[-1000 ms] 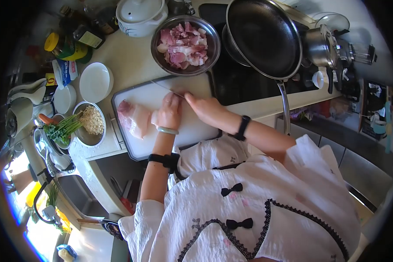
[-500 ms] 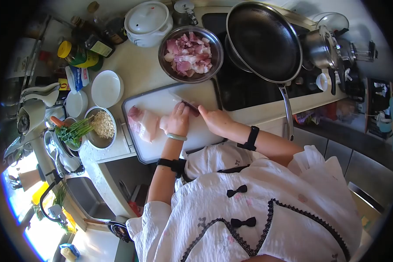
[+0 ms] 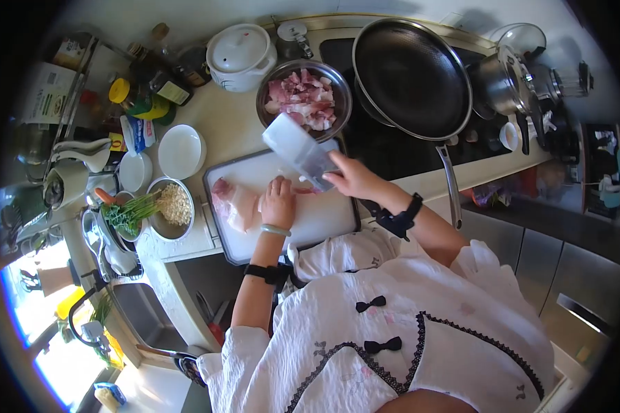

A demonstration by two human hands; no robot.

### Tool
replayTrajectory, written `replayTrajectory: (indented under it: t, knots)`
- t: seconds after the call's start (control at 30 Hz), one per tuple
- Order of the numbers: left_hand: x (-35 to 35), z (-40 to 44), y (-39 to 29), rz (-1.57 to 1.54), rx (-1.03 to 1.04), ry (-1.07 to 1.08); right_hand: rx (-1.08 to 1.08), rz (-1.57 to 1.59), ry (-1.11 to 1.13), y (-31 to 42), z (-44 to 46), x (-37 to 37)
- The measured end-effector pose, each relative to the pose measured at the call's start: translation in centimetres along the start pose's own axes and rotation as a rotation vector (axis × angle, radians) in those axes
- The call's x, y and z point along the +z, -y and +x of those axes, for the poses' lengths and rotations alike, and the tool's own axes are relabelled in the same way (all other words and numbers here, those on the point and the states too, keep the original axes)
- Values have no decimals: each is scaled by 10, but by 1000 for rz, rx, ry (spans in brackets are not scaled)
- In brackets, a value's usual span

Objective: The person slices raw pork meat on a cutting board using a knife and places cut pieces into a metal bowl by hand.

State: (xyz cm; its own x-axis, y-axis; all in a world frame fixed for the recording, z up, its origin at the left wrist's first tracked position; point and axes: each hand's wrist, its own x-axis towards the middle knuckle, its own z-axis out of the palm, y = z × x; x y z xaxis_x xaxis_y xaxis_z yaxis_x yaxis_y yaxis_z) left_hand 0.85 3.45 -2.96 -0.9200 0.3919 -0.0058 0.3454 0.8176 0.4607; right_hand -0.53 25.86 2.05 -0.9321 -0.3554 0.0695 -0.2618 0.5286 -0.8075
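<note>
My right hand grips a kitchen cleaver, its broad, pale blade tilted flat side up over the board's far edge and the near rim of the metal bowl. Sliced raw meat fills that bowl. On the white cutting board, my left hand presses curled fingers onto raw meat, partly hiding it. A large pink and white chunk of raw meat lies just left of these fingers. A thin strip of meat shows to their right, beneath the cleaver.
A large frying pan rests on the black stove at right, its handle reaching past the counter edge. White bowls, a bowl of chopped pale pieces, green stalks and a lidded pot surround the board. A sink is at lower left.
The cleaver has risen off the board and turned, so its flat face shows. My right hand has shifted slightly right. My left hand stays on the meat. The whole view has moved slightly.
</note>
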Motion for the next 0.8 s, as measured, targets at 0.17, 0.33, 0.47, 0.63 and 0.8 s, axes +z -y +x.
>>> replayTrajectory:
  t: [0.17,0.33,0.47,0.63,0.8]
  knots:
    - [-15,32,-25,133,109,128,421,768,80,34,-8,-46]
    - [1,51,-34,262,279,279,425,895,-20,39,-14,-57]
    - [2,54,-52,56,329,327,391,933,-61,43,-20,-72]
    - [7,59,-81,123,247,130,333,909,-336,54,-32,-95]
    - [37,80,-80,103,276,210,316,884,-414,56,-46,-104]
